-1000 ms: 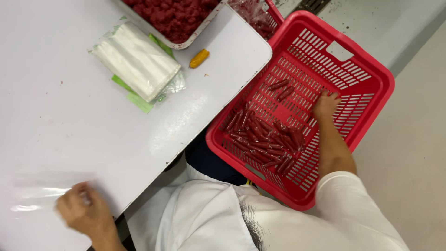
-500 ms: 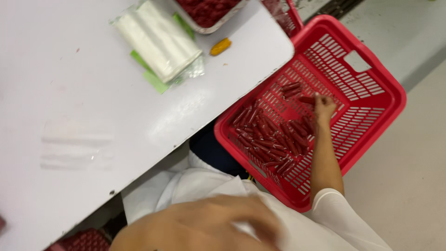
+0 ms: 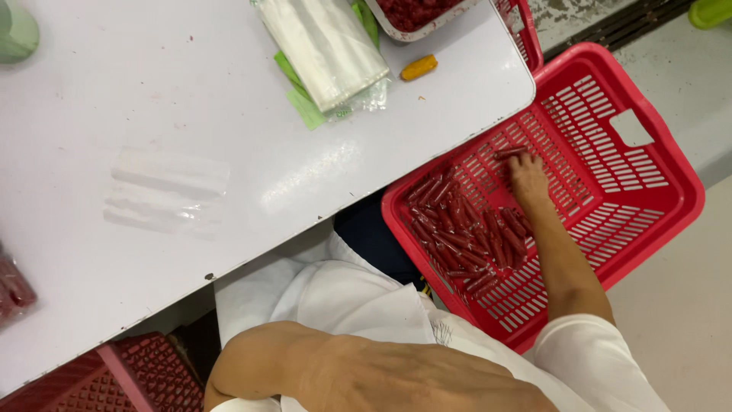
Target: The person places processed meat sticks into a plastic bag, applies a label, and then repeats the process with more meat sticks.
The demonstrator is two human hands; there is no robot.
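Right hand reaches down into the red basket beside the table edge, fingers curled loosely over one red sausage lying apart from the rest, touching it; whether it is gripped cannot be told. Main heap of sausages lies on the basket floor just behind the hand, toward the body. Left hand close under the camera, flat against the white garment, fingers narrow together, holding nothing visible. White table: an empty clear bag lies flat near the front edge, well apart from both hands. A stack of clear bags sits at the far edge on green paper, a small orange piece just beside it, and a white tray of red goods beyond. Second red crate below the table.
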